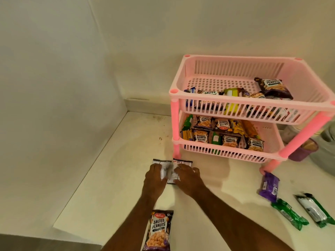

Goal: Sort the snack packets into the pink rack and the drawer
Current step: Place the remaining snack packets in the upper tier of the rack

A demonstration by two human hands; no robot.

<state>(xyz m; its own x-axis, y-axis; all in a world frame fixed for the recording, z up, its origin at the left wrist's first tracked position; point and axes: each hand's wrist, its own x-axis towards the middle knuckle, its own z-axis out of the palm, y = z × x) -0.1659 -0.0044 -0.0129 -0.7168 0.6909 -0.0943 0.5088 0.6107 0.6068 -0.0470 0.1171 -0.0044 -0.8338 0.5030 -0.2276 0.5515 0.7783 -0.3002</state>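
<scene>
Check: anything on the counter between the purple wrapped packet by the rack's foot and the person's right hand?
Head view: bare white counter between the right hand and the purple wrapped packet; nothing lies there.

A two-tier rack stands at the back right of the counter, near the corner where the walls meet, with snack packets in both its upper tier and its lower tier. Just before its front left leg two packets lie side by side under the hands, and a peanut packet lies at the near edge. Three more packets lie toward the right edge, before the rack's front right leg.
</scene>
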